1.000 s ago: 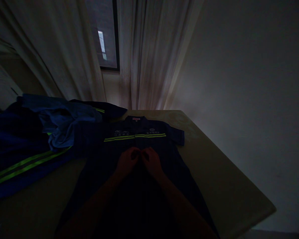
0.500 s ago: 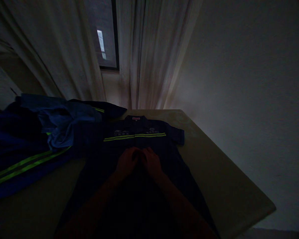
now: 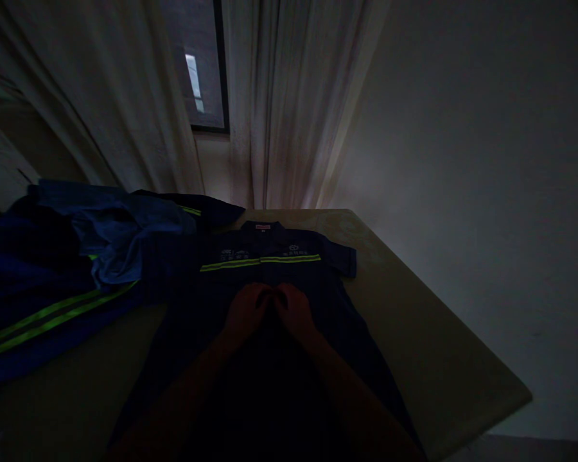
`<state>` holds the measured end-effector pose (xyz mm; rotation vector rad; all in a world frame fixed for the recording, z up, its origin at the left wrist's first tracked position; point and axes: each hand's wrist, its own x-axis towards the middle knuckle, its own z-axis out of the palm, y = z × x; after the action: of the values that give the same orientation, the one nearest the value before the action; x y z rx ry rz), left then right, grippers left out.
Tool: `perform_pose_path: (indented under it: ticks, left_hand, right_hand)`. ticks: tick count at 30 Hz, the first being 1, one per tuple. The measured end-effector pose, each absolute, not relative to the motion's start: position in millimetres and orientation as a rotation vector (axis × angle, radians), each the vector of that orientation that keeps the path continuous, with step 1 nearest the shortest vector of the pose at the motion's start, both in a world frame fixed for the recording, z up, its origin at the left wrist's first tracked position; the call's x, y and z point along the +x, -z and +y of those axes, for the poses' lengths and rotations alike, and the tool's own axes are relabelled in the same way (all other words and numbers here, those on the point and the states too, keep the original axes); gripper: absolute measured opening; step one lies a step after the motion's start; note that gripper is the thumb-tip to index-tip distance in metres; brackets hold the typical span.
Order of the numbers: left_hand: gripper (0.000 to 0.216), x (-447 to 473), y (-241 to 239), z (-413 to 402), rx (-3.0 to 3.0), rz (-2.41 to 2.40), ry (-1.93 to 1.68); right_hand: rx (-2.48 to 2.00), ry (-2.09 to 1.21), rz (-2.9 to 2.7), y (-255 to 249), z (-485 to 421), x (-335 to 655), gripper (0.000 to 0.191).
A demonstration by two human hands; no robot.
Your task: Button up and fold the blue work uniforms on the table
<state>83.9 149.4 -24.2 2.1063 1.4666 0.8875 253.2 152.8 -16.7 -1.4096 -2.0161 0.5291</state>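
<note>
A dark navy short-sleeved work shirt (image 3: 327,282) lies spread front side up, its collar toward the window. Yellow-green striped bands cross its chest, with pale lettering above them. My left hand (image 3: 248,309) and my right hand (image 3: 293,308) meet at the middle of the shirt front, just below the bands. Fingers of both are curled and closed, tips together on the shirt's front opening. The dim light hides exactly which bit of cloth they pinch.
The shirt is on a pale table (image 3: 414,346) whose right edge runs beside a white wall (image 3: 486,192). To the left lie heaped dark garments (image 3: 24,276) with yellow-green stripes and a lighter blue cloth (image 3: 130,224) on top. Curtains (image 3: 298,102) hang beyond the table.
My hands stay at the same place on the shirt front, with only a slight shift of the fingers. The view has tilted very slightly.
</note>
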Motion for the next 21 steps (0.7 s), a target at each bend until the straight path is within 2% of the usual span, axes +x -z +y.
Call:
perform_pose_path:
  ticks: [21]
  left_hand:
    - [0.018,86.6,19.8,148.8,2.139,1.554,-0.832]
  right_hand:
    - [-1.372,-0.493,-2.034,16.0,151.1,252.0,0.013]
